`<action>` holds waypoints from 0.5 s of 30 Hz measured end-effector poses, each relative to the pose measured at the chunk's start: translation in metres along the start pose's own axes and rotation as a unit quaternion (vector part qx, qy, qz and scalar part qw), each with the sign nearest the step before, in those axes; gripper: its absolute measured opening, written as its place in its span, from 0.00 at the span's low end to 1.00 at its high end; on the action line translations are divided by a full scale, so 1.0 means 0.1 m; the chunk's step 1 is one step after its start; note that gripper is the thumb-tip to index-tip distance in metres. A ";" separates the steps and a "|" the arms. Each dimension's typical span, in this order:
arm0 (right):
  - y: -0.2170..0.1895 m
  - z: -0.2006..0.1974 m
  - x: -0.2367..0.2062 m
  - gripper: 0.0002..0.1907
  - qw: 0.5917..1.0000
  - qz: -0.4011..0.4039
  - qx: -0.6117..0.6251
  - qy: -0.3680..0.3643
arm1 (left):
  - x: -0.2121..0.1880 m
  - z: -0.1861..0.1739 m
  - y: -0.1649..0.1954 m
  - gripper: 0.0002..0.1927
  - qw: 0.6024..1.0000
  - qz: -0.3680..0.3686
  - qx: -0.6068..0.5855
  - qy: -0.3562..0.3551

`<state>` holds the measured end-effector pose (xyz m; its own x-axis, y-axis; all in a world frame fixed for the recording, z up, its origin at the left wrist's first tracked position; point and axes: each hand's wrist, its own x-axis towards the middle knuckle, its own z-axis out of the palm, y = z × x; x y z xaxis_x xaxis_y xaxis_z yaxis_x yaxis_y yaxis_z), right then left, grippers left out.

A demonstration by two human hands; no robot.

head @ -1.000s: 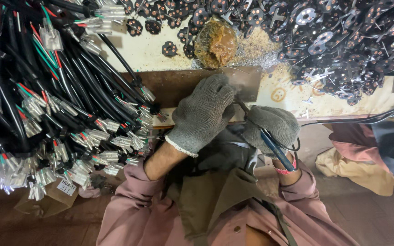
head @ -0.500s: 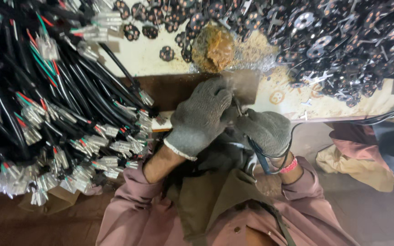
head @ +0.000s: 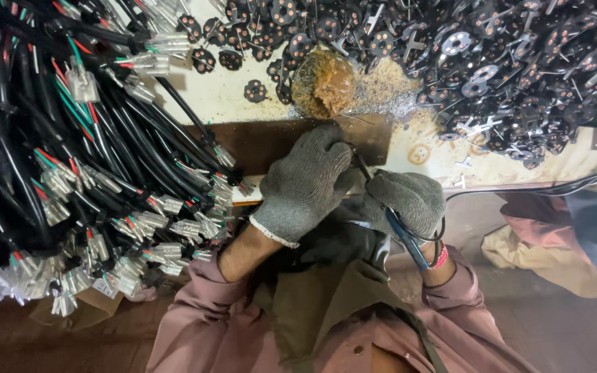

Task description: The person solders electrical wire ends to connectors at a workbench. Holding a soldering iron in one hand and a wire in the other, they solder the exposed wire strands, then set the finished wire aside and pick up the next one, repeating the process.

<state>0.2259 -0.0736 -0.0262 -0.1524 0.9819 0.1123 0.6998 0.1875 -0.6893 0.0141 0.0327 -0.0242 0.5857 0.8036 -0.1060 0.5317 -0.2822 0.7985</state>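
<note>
Matt knitted cloth gloves (head: 305,186), glossy cables (head: 105,138)

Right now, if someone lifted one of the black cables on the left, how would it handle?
The black cables would probably flop, since they curve loosely. Being heaped and crossed, one likely drags its neighbours. The clear-sleeved ends might snag.

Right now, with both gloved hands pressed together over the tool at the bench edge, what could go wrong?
1. The left hand covers the tip of the blue-handled tool, so the glove could get nicked or burned.
2. The bundle of black cables lies close beside the left wrist; a wire end may snag the sleeve.
3. The tool's cord loops around the right hand and might catch.
</note>
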 end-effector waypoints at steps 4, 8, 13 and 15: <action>0.04 0.02 -0.04 0.16 0.999 -0.021 -0.019 0.018 | 0.00 -0.02 0.01 0.18 1.000 0.009 -0.003 0.019; 0.08 0.04 -0.06 0.19 0.994 0.022 -0.095 -0.047 | 0.01 -0.04 0.04 0.15 1.000 -0.004 0.018 0.022; 0.12 0.04 -0.10 0.14 1.000 0.007 -0.004 0.024 | 0.02 -0.08 0.05 0.13 0.999 -0.005 0.022 0.023; 0.15 0.07 -0.14 0.12 0.999 -0.012 -0.008 0.038 | 0.03 -0.09 0.04 0.15 1.000 0.011 0.004 0.027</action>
<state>0.2340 -0.0847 -0.0430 -0.1155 0.9763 0.1831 0.7076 0.2103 -0.6746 0.0129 0.0385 -0.0158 0.5632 0.8244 -0.0568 0.5251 -0.3040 0.7949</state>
